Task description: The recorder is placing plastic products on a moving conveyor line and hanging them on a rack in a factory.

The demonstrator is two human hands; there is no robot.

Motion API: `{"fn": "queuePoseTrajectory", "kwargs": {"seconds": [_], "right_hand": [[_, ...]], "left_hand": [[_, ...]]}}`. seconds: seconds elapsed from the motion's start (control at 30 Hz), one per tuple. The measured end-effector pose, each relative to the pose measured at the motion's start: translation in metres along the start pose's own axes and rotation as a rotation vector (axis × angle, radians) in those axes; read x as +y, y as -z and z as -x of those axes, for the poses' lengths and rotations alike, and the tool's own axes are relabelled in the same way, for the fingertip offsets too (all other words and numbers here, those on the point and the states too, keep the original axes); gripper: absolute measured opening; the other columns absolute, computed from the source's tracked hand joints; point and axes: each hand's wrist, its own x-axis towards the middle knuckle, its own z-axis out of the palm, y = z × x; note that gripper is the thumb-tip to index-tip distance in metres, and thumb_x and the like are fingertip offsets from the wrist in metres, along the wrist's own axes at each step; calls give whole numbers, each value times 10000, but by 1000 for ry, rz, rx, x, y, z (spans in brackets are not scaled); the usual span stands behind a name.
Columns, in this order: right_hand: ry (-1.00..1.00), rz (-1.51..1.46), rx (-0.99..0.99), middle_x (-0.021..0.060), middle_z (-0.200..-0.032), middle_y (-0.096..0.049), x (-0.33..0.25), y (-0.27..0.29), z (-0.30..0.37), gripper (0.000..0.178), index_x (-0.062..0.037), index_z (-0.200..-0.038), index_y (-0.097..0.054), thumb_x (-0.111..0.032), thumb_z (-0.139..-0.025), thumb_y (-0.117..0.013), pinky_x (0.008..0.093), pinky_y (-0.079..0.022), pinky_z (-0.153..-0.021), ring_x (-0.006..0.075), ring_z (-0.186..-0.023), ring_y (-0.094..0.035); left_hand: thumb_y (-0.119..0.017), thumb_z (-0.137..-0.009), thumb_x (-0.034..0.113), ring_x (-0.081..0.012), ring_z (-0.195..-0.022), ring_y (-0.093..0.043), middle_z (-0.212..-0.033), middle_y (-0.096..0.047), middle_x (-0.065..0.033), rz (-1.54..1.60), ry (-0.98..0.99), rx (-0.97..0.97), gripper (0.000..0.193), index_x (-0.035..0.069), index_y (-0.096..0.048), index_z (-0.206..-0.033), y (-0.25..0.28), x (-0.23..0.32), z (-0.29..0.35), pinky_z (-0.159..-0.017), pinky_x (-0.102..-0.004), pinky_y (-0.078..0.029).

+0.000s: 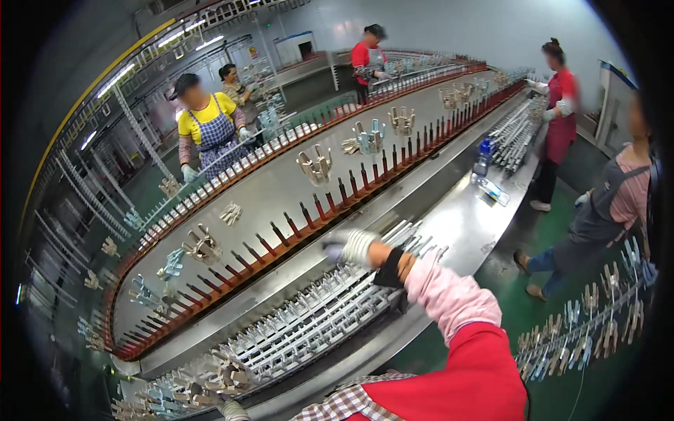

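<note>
A plain pale blue-grey wall (463, 28) runs across the back, where a pale panel (284, 49) frames a dark opening. Another light panel (613, 105), edged blue on top, stands at right. The floor (502, 291) is green. Straight tube lights (116, 80) glow beneath a curving yellow rail (144, 40) at upper left. A shiny metal worktop (484, 228) borders a long, rounded conveyor (270, 198).

No lettering, number, label or sign could be read on anything in the head camera's view.
</note>
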Motion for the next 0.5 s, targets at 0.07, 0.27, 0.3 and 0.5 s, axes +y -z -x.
{"fn": "queuePoseTrajectory", "kwargs": {"seconds": [0.07, 0.27, 0.3, 0.5], "right_hand": [[-59, 279, 161, 172, -1054, -546, 72, 50, -25, 454, -40, -1082, -519, -364, -765, -508, 333, -401, -838, 287, -976, -523], [-527, -375, 633, 91, -881, -564, 256, 158, -70, 415, -49, -1175, -431, -221, -806, -515, 290, -452, -519, 167, -657, -547], [-564, -577, 639, 81, -866, -558, 229, 155, -75, 413, -62, -1189, -412, -189, -808, -511, 283, -446, -505, 160, -647, -541], [-644, -464, 584, 116, -899, -582, 238, 136, -135, 329, -52, -1068, -498, -215, -783, -522, 320, -438, -600, 198, -687, -569]], "left_hand": [[-358, -846, 108, -261, -1089, -429, -1173, -457, -145, 499, 164, 139, 366, 18, -386, -1200, -45, 18, -10, -888, -332, -355], [-362, -844, 172, -243, -1116, -402, -1206, -432, -111, 546, 196, 5, 381, 76, -382, -1212, -8, 31, 2, -911, -342, -332], [-362, -844, 182, -240, -1121, -398, -1212, -428, -105, 551, 213, -21, 383, 86, -382, -1214, -8, 30, 12, -915, -344, -328], [-366, -842, 246, -222, -1149, -371, -1245, -403, -70, 579, 230, -104, 398, 143, -377, -1226, 13, 40, 32, -938, -354, -305]]}}
